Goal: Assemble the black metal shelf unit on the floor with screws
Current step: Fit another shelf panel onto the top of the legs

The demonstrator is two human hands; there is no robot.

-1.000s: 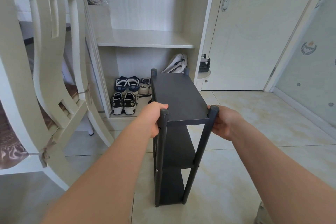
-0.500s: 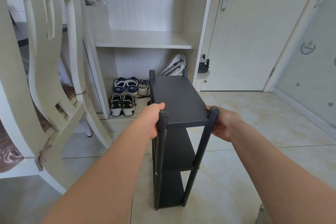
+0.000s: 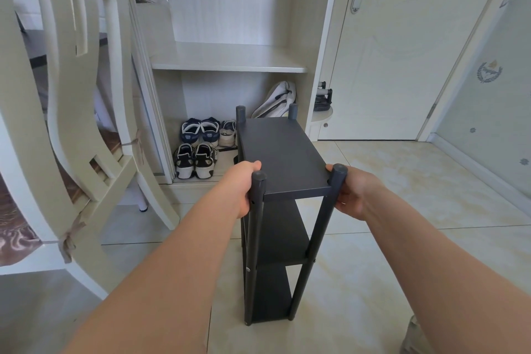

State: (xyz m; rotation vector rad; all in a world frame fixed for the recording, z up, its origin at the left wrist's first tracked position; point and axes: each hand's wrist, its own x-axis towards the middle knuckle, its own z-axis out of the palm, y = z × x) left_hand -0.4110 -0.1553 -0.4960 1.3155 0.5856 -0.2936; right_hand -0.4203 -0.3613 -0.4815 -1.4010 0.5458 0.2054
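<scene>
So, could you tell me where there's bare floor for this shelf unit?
The tiled floor right of the shelf unit is bare, bordered by the door and the papered wall. A narrower strip lies left of it, beside the chair. The wardrobe's bottom is crowded with shoes and a bag; its shelf above is bare.

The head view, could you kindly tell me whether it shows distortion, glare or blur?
Head view: wide-angle distortion bows the chair and door near the edges; lighting is soft, without glare; the black shelf unit, left hand and right hand look sharp; its lower tiers sit in shade.
</scene>
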